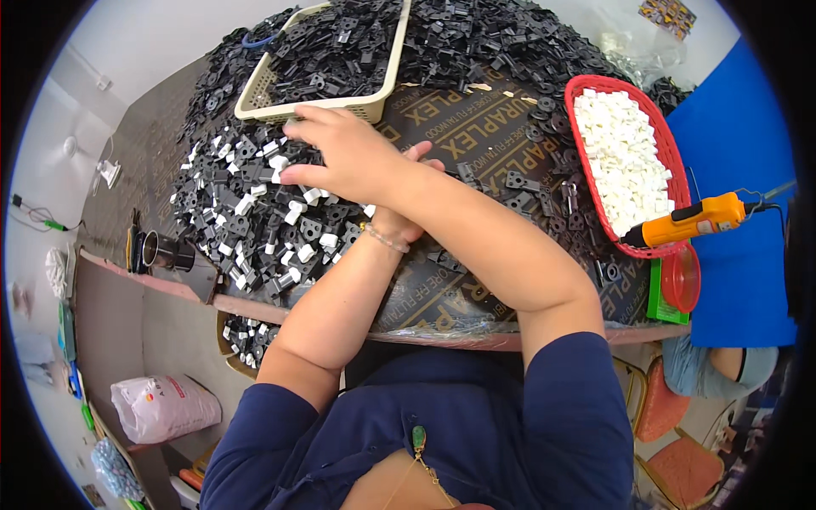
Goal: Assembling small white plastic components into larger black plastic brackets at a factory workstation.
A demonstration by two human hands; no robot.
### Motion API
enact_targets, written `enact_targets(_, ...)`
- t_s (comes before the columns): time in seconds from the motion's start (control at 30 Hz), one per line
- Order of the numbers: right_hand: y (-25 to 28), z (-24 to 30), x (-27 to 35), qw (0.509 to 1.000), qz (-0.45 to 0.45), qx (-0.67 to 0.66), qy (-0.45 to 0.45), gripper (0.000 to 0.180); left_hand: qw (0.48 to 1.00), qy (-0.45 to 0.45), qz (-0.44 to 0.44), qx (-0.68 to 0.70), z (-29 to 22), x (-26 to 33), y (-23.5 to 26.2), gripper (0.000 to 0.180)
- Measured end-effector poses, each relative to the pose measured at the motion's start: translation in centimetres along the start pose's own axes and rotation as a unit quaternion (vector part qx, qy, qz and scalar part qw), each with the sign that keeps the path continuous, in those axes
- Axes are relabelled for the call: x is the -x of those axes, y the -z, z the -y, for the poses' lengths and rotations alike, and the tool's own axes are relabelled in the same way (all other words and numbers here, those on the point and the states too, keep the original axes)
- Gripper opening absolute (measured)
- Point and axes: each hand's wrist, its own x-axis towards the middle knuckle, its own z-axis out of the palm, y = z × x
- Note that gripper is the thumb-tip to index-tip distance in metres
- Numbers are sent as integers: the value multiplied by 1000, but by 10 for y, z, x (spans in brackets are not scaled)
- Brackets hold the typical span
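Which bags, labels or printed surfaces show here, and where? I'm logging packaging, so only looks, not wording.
Plastic bag: on the floor lower left, pinkish white, bulging, with a small red mark.
Table board: under the black parts, dark brown with repeated pale lettering.
Green card: at the table's right edge, flat, bright green.

Single head view, fisheye, looking steeply down from close above table (476, 136); own forearms enter from lower edge
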Motion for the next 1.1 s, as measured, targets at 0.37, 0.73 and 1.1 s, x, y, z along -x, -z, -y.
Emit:
enact_targets(0.37, 170, -84, 175, 911, 86, 312, -257, 26, 541, -194, -26, -818, 21, 8, -51, 53)
enact_targets(0.73, 161, -90, 191, 934, -11, 286, -214, 37, 467, -189, -2, -864, 16, 3, -44, 40)
enact_targets(1.1, 141, -43, 171, 929, -23, -266, -257, 32, 975, -3, 10, -221, 14, 9, -60, 37)
